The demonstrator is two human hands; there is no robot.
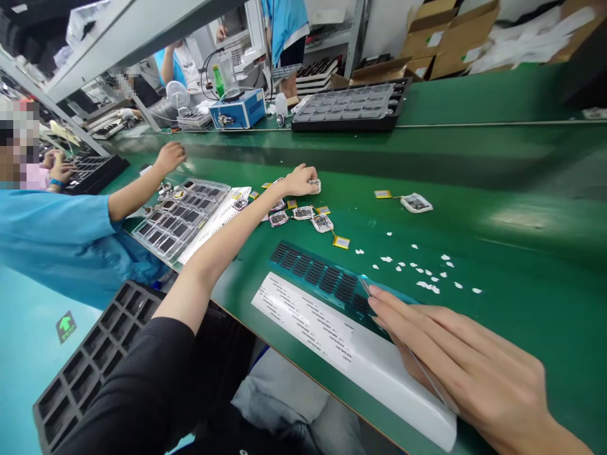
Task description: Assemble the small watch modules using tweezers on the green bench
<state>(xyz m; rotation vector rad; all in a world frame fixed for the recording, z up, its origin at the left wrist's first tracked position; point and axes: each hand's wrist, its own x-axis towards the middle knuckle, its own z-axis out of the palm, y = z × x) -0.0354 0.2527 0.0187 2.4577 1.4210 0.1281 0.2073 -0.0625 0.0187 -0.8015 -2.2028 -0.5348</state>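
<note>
1. Head view: the left hand [300,181] has its grip pinching a white-rimmed circuit module [315,186] at the table [512,208].
2. The right hand [459,354], nearer the black-strip sheet [310,270], pinches tweezers [365,287].
3. That sheet's long axis slants far-left to near-right, toward the tweezers.

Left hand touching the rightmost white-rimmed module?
Apart. The head view plainly shows bare green bench between the left hand and that white-rimmed module.

Evidence is indicating an electronics assembly workshop: circuit modules [416,203] wired to pouch batteries [341,242] are lying on a green workbench [488,151], a blue-shirted co-worker [57,234] is reaching across, and cardboard cartons [467,39] are standing behind.
</note>
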